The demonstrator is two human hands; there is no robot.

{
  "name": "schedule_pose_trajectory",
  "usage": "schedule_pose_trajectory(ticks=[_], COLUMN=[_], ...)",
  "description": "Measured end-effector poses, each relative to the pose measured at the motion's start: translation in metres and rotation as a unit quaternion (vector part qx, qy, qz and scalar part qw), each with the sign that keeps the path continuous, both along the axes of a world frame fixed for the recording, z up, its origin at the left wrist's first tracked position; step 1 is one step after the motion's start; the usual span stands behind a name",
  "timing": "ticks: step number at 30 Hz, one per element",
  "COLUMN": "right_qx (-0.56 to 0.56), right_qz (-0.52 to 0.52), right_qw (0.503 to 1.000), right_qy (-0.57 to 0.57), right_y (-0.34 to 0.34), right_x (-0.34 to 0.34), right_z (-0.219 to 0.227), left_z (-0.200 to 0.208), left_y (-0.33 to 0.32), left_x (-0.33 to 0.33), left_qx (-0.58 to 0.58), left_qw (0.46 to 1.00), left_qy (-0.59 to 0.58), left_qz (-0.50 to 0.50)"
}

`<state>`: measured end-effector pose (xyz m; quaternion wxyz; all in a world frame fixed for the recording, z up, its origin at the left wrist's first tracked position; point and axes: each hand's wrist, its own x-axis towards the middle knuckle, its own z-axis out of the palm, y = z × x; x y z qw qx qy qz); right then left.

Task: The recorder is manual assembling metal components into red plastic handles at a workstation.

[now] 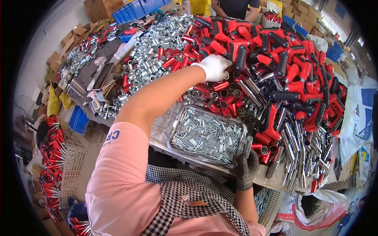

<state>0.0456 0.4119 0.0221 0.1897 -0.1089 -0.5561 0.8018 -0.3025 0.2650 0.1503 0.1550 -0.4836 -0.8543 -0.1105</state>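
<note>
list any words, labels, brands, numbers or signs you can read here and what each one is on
I won't copy wording, but print shows here:
Pink sleeve: dark blue letters, only partly in view.
White-and-blue bag at the right: dark print, too small and blurred to read.
Blue-and-yellow packaging below it: too blurred to tell whether it bears words.

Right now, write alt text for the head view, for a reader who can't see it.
A white-gloved left hand reaches to the edge of a heap of red-and-black handles, while a grey-gloved right hand is at the corner of a clear tray full of small metal pins. Silver rings are piled to the left, long metal tubes to the right.
</note>
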Motion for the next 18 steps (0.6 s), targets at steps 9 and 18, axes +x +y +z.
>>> schedule_pose_trajectory(ticks=[9, 18], right_qx=[-0.019, -0.026], right_qz=[0.009, 0.015], right_qw=[1.0, 0.999], right_qy=[0.02, 0.01], right_y=[-0.002, 0.0], right_x=[0.001, 0.001], right_z=[0.005, 0.007], left_z=[0.025, 0.028], left_y=[-0.022, -0.067], left_x=[-0.048, -0.067], left_qx=[-0.268, -0.271], left_qw=[0.952, 0.961], left_qy=[-0.083, -0.021], left_qz=[0.121, 0.051])
